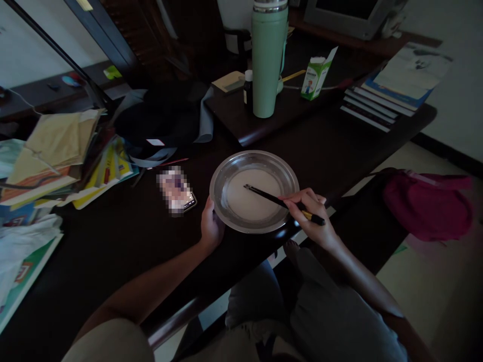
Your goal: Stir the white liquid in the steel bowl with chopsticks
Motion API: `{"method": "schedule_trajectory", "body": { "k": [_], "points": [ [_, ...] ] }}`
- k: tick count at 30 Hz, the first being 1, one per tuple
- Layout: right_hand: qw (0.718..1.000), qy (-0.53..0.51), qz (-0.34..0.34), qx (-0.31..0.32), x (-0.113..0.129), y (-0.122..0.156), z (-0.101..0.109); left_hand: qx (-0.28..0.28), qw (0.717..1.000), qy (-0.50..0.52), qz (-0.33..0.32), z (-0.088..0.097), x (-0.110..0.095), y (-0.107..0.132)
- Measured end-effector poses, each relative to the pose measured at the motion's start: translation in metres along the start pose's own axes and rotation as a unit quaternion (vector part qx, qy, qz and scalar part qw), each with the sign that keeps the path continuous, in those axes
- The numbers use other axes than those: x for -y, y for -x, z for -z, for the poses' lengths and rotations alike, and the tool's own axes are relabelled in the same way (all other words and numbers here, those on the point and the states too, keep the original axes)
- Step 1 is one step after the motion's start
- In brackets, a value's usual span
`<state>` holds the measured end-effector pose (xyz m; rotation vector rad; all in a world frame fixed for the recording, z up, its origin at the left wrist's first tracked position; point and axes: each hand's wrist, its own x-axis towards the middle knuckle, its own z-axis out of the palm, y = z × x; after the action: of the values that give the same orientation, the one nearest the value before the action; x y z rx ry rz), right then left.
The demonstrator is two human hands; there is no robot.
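A round metal bowl point(222, 176) with a pale white liquid or batter in it sits near the front edge of a dark wooden desk point(124, 236). My left hand point(211, 226) grips the bowl's near-left rim, fingers closed on it. My right hand point(311, 213) is closed on a pair of black chopsticks point(264, 195), whose tips lie in the white mixture at the bowl's middle.
A phone point(176, 191) lies left of the bowl. Piled books and papers point(60, 156) fill the left side. A tall green flask point(268, 58), a small dark bottle point(248, 88), a carton point(316, 75) and stacked books point(392, 85) stand behind. A pink bag point(428, 206) is at right.
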<state>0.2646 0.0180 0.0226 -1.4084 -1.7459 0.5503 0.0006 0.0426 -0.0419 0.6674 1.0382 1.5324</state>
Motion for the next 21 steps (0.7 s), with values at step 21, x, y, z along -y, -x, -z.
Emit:
{"method": "schedule_trajectory", "body": {
  "k": [21],
  "points": [
    [0.998, -0.04, -0.046, 0.02, 0.014, 0.012, 0.033, 0.004, 1.0, 0.0, -0.004, 0.005, 0.002, -0.003]
  ]
}}
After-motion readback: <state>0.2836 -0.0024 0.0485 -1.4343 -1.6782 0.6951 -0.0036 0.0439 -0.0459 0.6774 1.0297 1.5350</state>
